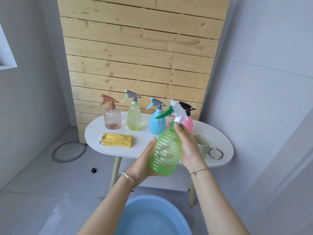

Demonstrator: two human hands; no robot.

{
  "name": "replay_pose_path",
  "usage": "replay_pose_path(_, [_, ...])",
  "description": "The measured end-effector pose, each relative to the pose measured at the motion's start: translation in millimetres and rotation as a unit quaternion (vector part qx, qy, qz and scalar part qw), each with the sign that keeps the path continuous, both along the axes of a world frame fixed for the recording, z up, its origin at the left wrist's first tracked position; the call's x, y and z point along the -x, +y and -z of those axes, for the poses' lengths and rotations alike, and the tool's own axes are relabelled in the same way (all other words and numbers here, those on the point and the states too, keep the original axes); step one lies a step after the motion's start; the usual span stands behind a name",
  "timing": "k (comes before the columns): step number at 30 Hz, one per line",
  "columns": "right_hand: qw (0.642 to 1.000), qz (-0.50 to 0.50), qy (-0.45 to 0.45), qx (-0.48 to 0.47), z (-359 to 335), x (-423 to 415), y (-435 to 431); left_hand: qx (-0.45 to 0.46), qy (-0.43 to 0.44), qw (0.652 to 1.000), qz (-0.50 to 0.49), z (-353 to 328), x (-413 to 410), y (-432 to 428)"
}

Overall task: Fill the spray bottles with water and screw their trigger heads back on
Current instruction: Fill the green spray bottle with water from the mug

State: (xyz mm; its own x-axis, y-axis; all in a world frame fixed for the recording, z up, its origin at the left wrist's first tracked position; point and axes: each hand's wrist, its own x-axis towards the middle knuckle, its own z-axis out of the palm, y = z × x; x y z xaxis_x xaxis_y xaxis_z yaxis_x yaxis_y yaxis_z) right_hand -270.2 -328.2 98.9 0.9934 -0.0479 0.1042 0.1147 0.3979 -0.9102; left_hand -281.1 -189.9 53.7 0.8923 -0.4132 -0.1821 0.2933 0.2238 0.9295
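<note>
Five bottles total, and we'd say we're barely started. The brown bottle (pixel 112 118), yellow bottle (pixel 134 118), blue bottle (pixel 157 124) and pink bottle (pixel 188 124) stand in a row at the back of the counter (pixel 118 151), heads on. The brown one shows just a little liquid at the bottom; the blue and pink we can't judge. Our green bottle (pixel 166 150) is up in the air over the counter's front edge, looking pretty much empty, trigger head (pixel 176 111) screwed on. Our left hand (pixel 144 165) cups its base, and our right hand (pixel 189 148) has its fingers (pixel 177 131) wrapped round the neck under the collar. Basically all the filling is left, with the basin (pixel 152 217) of water below and the cup (pixel 202 144) on the right.
</note>
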Motion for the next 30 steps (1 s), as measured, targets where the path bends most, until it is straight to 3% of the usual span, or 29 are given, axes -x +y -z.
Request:
replay_pose_path(2, [1.0,-0.002,0.006,-0.002,1,1,0,-0.015,0.014,1.0,0.002,-1,0,0])
replay_pose_path(7, [0.999,0.033,0.004,0.005,1,3,2,-0.058,-0.131,0.988,-0.063,-1,3,0])
replay_pose_path(11, [0.999,0.024,0.011,0.022,0,3,-3,-0.007,-0.057,0.998,0.01,-1,4,2])
replay_pose_path(13, [0.999,0.024,0.014,0.024,2,3,-2,-0.034,-0.075,0.996,0.018,0,6,0])
replay_pose_path(16, [0.999,0.047,0.011,0.02,4,3,1,-0.09,-0.152,0.983,-0.057,0,9,-1])
replay_pose_path(21, [0.998,0.061,0.015,-0.01,6,-2,-2,-0.04,-0.101,0.994,-0.013,3,4,0])
replay_pose_path(27, [0.994,0.102,0.003,0.03,5,-3,3,-0.07,-0.123,0.99,-0.024,0,3,2])
replay_pose_path(30, [0.987,0.145,-0.047,0.051,-15,-13,-3,-0.101,-0.132,0.986,-0.001,0,-2,13])
